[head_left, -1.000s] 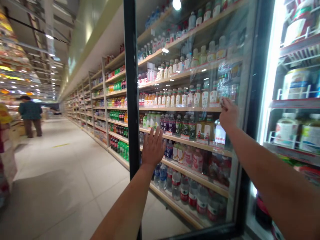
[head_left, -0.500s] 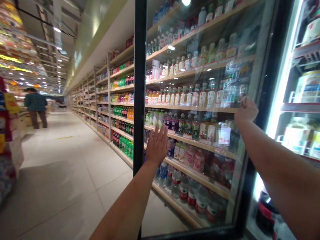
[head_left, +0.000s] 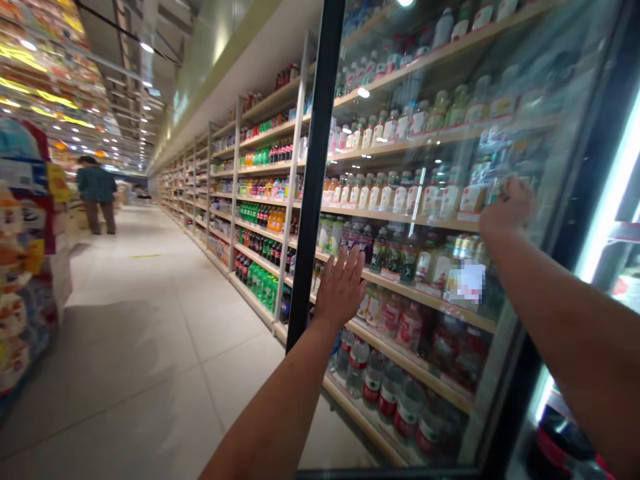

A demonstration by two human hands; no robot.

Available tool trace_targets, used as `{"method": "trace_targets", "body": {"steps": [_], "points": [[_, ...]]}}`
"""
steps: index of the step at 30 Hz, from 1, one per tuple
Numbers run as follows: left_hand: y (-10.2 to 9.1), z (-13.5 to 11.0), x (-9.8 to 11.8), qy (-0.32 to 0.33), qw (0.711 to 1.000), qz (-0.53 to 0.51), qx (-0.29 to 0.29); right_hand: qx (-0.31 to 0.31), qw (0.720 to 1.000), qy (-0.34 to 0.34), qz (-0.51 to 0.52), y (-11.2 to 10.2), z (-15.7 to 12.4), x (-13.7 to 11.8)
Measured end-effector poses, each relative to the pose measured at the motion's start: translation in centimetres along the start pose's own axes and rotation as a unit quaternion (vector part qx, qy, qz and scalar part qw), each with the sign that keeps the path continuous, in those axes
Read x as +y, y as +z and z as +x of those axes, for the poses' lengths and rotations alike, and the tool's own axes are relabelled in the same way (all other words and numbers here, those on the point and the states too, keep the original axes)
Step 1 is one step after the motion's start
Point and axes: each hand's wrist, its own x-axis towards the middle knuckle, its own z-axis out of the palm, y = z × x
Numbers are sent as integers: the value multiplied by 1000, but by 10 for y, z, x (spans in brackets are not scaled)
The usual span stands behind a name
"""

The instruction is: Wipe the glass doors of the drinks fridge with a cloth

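A glass cooler door (head_left: 500, 427) in a black frame stands swung out ahead of me. My left hand (head_left: 343, 287) is flat against its pane, near the left frame bar, with the fingers stretched out. Farther right and higher, my right hand (head_left: 509, 207) is at the glass with its fingers curled closed. What those fingers hold, if anything, is too blurred to make out. Through the pane, wooden shelves (head_left: 400, 287) carry rows of drink bottles (head_left: 410, 327). A blurred pale rectangle (head_left: 470, 281) shows on the glass below my right hand.
The lit cooler interior (head_left: 620, 220) opens at the right, with a dark bottle (head_left: 560, 433) low inside. Drink shelving (head_left: 260, 233) runs away along the aisle. A person (head_left: 97, 195) stands far down the tiled floor (head_left: 150, 347), and stacked goods (head_left: 30, 280) line the left side.
My view has turned left, so the door, shelves and both hands sit farther right in the picture. The left hand remains on the pane and the right hand stays curled at it.
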Motion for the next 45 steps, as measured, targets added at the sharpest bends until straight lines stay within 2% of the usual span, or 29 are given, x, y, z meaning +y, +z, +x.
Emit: {"method": "trace_targets", "body": {"steps": [3,4,8,11,13,15,18,20,23,26,28,31,34,38,40,43,45], "points": [[2,-1,0,2,1000,-8,-7,-49,998,28,-13,6,7,-44],[2,-1,0,3,1000,-10,-7,-65,998,18,-6,5,6,-60],[0,-1,0,3,1000,-8,-7,-90,988,-106,66,-11,-21,-124],[-2,-1,-1,5,1000,-8,-9,-130,965,-198,115,-29,-46,-156],[-2,-1,-1,3,1000,-13,-12,-157,953,-224,129,-36,-51,-168],[-2,-1,-1,2,1000,-17,-14,-167,951,-221,137,-35,-44,-176],[-1,-2,-1,3,1000,-17,-11,-153,961,-182,142,-23,-30,-185],[-1,-1,-1,4,1000,-17,-5,-133,968,-154,149,-16,-31,-194],[1,-1,-2,5,1000,-22,0,-131,962,-159,177,-19,-56,-212],[3,-2,-4,7,999,-34,9,-179,940,-202,209,-40,-95,-225],[2,-3,-6,3,998,-54,38,-217,923,-227,222,-55,-117,-227],[-6,3,-9,-13,989,-97,111,-263,893,-269,247,-71,-137,-223],[-19,30,-11,25,978,-131,161,-282,877,-270,282,-73,-144,-216],[-31,83,-10,167,968,-146,122,-270,889,-221,296,-68,-141,-205],[-32,100,-13,213,965,-124,93,-268,889,-231,290,-69,-133,-190],[-30,105,-22,236,967,-64,69,-278,886,-283,242,-76,-114,-148],[-30,104,-29,254,965,-35,61,-276,907,-275,163,-81,-95,-107]]}}
